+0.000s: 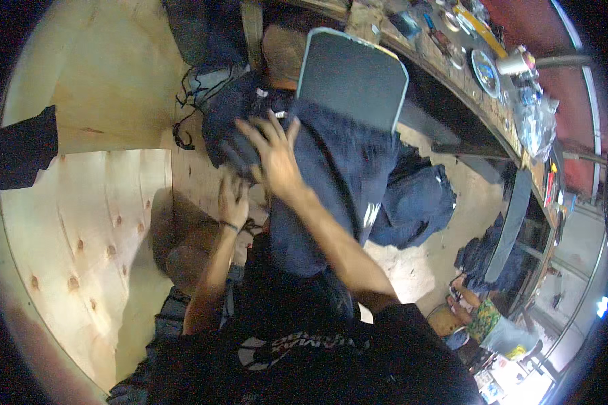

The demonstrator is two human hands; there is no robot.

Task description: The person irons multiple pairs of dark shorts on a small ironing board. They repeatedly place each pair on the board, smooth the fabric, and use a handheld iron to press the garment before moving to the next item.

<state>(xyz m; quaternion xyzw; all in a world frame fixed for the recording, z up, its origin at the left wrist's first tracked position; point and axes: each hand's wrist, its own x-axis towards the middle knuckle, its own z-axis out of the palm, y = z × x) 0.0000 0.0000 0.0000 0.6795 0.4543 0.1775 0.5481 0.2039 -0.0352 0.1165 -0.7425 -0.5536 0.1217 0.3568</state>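
A dark blue denim garment [324, 175] drapes across my lap and up against a dark board with a pale rim [351, 77]. On its upper left part, near small white tags, my right hand [280, 158] lies with its fingers spread, slightly blurred. Just below and to the left, my left hand [233, 202] is at the garment's lower left edge, fingers stretched out; a dark band circles its wrist. Whether those fingertips pinch any cloth is hard to see. More folded dark blue denim [415, 206] is piled to the right.
Black cords [189, 111] hang beyond the cloth at left. A wooden workbench [466, 81] holds tools, a round dish [484, 71], a white cup [513, 62] and a clear plastic bag [537, 125]. Plywood panels [81, 236] stand left. Another person [496, 324] sits at lower right near more denim [483, 253].
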